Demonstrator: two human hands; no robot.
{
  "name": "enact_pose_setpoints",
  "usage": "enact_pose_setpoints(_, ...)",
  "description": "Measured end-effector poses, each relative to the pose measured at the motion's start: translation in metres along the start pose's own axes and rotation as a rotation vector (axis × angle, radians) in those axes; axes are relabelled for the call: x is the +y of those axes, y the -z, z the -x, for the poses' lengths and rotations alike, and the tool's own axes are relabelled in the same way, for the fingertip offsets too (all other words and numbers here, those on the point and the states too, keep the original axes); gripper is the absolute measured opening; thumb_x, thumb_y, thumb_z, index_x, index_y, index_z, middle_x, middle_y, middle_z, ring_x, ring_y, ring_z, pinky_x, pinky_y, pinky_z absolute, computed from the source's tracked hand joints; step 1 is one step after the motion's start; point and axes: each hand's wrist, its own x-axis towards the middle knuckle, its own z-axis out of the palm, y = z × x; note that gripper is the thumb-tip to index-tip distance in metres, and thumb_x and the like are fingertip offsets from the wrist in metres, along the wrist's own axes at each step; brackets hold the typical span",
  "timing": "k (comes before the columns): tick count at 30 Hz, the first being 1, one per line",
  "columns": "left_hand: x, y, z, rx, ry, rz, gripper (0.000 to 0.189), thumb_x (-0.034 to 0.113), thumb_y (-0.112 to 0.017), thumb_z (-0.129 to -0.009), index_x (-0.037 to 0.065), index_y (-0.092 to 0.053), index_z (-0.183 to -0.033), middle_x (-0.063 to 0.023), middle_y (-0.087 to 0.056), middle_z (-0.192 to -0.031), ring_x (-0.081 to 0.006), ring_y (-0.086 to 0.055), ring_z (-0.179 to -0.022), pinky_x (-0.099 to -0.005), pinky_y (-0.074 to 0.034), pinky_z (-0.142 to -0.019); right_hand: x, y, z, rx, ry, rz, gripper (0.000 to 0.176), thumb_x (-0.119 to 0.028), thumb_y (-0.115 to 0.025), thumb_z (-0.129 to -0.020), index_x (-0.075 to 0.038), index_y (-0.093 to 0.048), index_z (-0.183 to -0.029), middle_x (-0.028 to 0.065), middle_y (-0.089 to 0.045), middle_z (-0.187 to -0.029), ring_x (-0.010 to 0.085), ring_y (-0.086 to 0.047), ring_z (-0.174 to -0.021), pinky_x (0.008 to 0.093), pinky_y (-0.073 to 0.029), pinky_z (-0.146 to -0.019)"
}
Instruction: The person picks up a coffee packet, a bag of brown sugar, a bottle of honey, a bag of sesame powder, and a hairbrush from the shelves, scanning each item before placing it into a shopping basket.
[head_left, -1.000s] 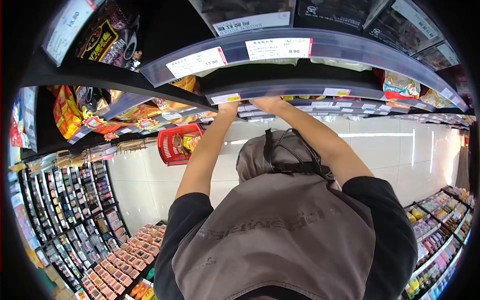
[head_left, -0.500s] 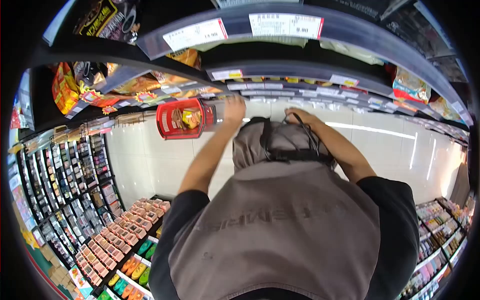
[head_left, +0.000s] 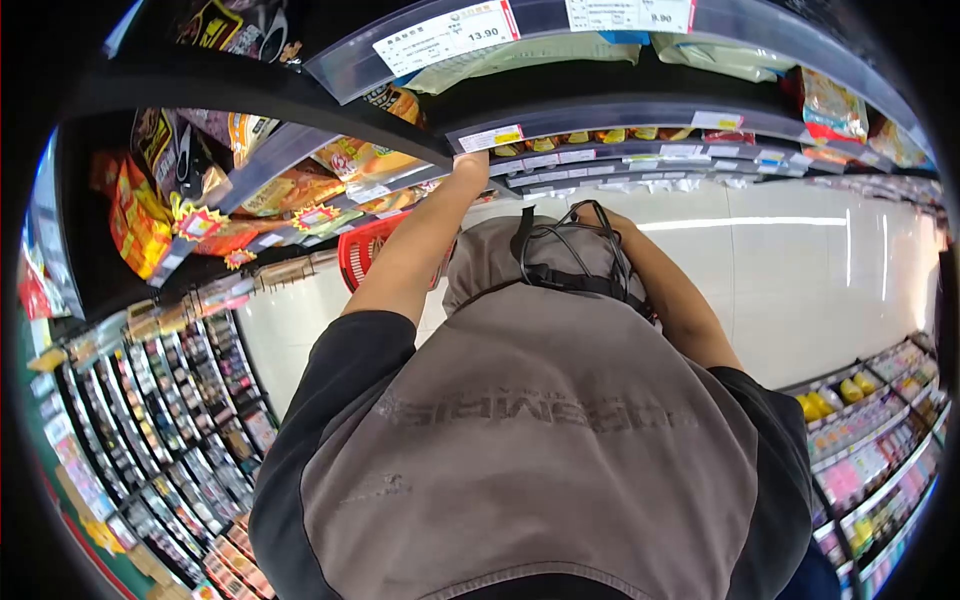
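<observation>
My left hand [head_left: 472, 166] reaches up to the front edge of a dark shelf [head_left: 620, 118], right beside a price tag [head_left: 487, 137]. Its fingers are mostly hidden behind the shelf edge. My right hand [head_left: 606, 217] is curled at the far end of a grey-brown bag [head_left: 490, 250] on my front, with black cords [head_left: 570, 232] looping over it. What its fingers close on is hidden. Below my left forearm a red shopping basket [head_left: 362, 248] is partly covered by the arm.
Snack packets [head_left: 375, 155] fill the shelves on the left, with a dark divider [head_left: 300, 100] between sections. A larger price tag [head_left: 447, 38] hangs on the upper shelf. Racks of small goods [head_left: 160, 420] stand behind on the left, and more shelves [head_left: 865, 450] on the right.
My left hand has risen from above the floor, near the basket, to the shelf edge. The shelves appear closer, and my left arm now covers much of the basket. My right hand stays at the bag.
</observation>
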Motion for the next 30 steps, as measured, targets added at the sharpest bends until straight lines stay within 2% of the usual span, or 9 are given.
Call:
enact_pose_setpoints(12,0.008,-0.009,-0.023,0.16,-0.119,-0.098,0.053,0.018,-0.056,-0.083,0.001,-0.045,-0.131,-0.0202,-0.038,-0.141,-0.0343,-0.037,-0.13,-0.048,-0.031,-0.104,-0.038,-0.001,0.04,0.127,-0.181,-0.118,0.037,-0.032,-0.056,-0.077,0.005,-0.06,-0.081,0.0277,-0.063,-0.085,0.0384,-0.064,-0.081,0.044,-0.049,-0.069)
enact_pose_setpoints(14,0.01,-0.027,-0.034,0.259,-0.113,0.112,0.053,0.019,-0.054,-0.084,0.001,-0.043,-0.133,-0.0208,-0.035,-0.143,-0.0361,-0.037,-0.13,-0.0475,-0.031,-0.104,-0.048,0.002,0.04,0.11,-0.193,-0.117,0.038,-0.032,-0.056,-0.078,0.005,-0.06,-0.082,0.0278,-0.063,-0.086,0.0386,-0.064,-0.081,0.0439,-0.049,-0.069)
enact_pose_setpoints(16,0.013,0.001,-0.018,0.261,-0.136,0.065,0.051,0.02,-0.051,-0.085,0.003,-0.044,-0.133,-0.0205,-0.037,-0.142,-0.0367,-0.038,-0.129,-0.0497,-0.031,-0.104,-0.05,0.007,0.049,0.094,-0.21,-0.113,0.038,-0.032,-0.056,-0.078,0.005,-0.061,-0.083,0.0279,-0.063,-0.086,0.0388,-0.064,-0.082,0.0438,-0.05,-0.07)
enact_pose_setpoints(18,0.013,0.008,-0.018,-0.005,-0.157,0.324,0.05,0.019,-0.049,-0.086,0.004,-0.043,-0.133,-0.0223,-0.038,-0.141,-0.0359,-0.039,-0.129,-0.0473,-0.032,-0.104,-0.064,0.023,0.051,0.055,-0.283,-0.136,0.039,-0.034,-0.057,-0.078,0.004,-0.062,-0.086,0.0275,-0.064,-0.088,0.0389,-0.064,-0.084,0.0435,-0.05,-0.073)
enact_pose_setpoints(19,0.013,0.006,-0.014,0.159,-0.114,0.435,0.036,0.017,-0.048,-0.087,0.009,-0.052,-0.122,-0.0198,-0.05,-0.129,-0.0365,-0.052,-0.115,-0.0442,-0.046,-0.092,-0.072,0.03,0.05,0.03,-0.354,-0.166,0.041,-0.035,-0.058,-0.078,0.004,-0.063,-0.089,0.0271,-0.064,-0.089,0.0391,-0.064,-0.086,0.0432,-0.05,-0.075)
enact_pose_setpoints(23,0.006,0.005,-0.02,0.089,-0.058,0.585,0.041,0.025,-0.046,-0.089,0.008,-0.049,-0.127,-0.02,-0.045,-0.134,-0.035,-0.045,-0.122,-0.0432,-0.039,-0.098,-0.058,0.028,0.043,0.037,-0.44,-0.147,0.043,-0.038,-0.06,-0.078,0.003,-0.064,-0.093,0.0256,-0.065,-0.091,0.0391,-0.064,-0.087,0.0426,-0.05,-0.077)
enact_pose_setpoints(26,0.006,-0.008,-0.029,-0.006,-0.022,0.721,0.047,0.033,-0.043,-0.092,0.007,-0.046,-0.131,-0.0202,-0.04,-0.139,-0.0335,-0.037,-0.13,-0.0422,-0.033,-0.104,-0.037,0.036,0.044,0.2,-0.476,-0.165,0.037,-0.034,-0.064,-0.079,0.0,-0.065,-0.094,0.0245,-0.065,-0.092,0.0392,-0.062,-0.091,0.0427,-0.049,-0.08)
enact_pose_setpoints(28,0.007,-0.028,-0.044,-0.001,-0.11,0.63,0.053,0.043,-0.037,-0.094,0.009,-0.046,-0.133,-0.0184,-0.039,-0.141,-0.0331,-0.034,-0.132,-0.0418,-0.031,-0.105,-0.008,0.045,0.05,0.395,-0.501,-0.191,0.035,-0.031,-0.063,-0.079,0.0,-0.063,-0.095,0.0229,-0.065,-0.087,0.0363,-0.063,-0.089,0.0431,-0.048,-0.079)
enact_pose_setpoints(30,0.009,-0.025,-0.038,-0.008,-0.133,0.622,0.053,0.044,-0.037,-0.094,0.009,-0.046,-0.133,-0.0183,-0.039,-0.141,-0.033,-0.034,-0.132,-0.0418,-0.031,-0.105,-0.003,0.082,0.064,0.638,-0.695,-0.117,0.04,-0.027,-0.065,-0.078,0.001,-0.057,-0.107,0.0223,-0.064,-0.096,0.036,-0.062,-0.093,0.0421,-0.048,-0.083)
